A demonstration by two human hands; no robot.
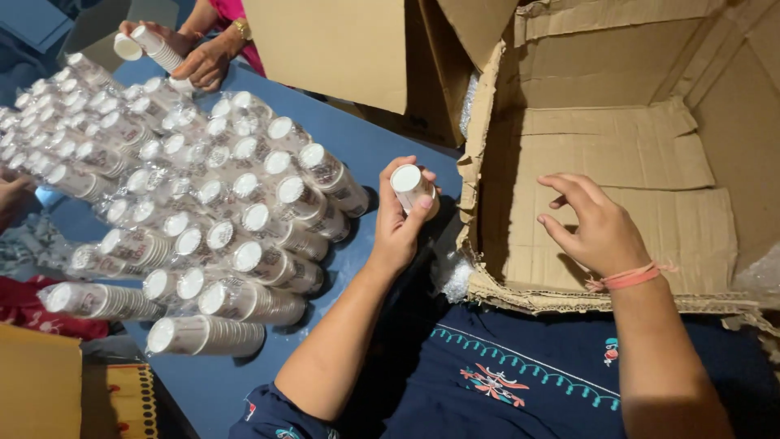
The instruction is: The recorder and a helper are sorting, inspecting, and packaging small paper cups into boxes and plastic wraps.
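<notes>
My left hand (400, 218) grips a wrapped stack of white paper cups (409, 182), held upright just left of a large open cardboard box (617, 154). My right hand (593, 228) hovers inside that box over its bare cardboard floor, fingers spread and holding nothing. A pink band sits on my right wrist. To the left, several more plastic-wrapped cup stacks (244, 219) lie heaped on a blue table (366, 146).
Across the table another person's hands (199, 57) hold a cup stack (154, 47). A second cardboard box (349, 49) stands behind. Someone's hand (10, 199) shows at the left edge. Bubble wrap (451, 272) lies by the box's near corner.
</notes>
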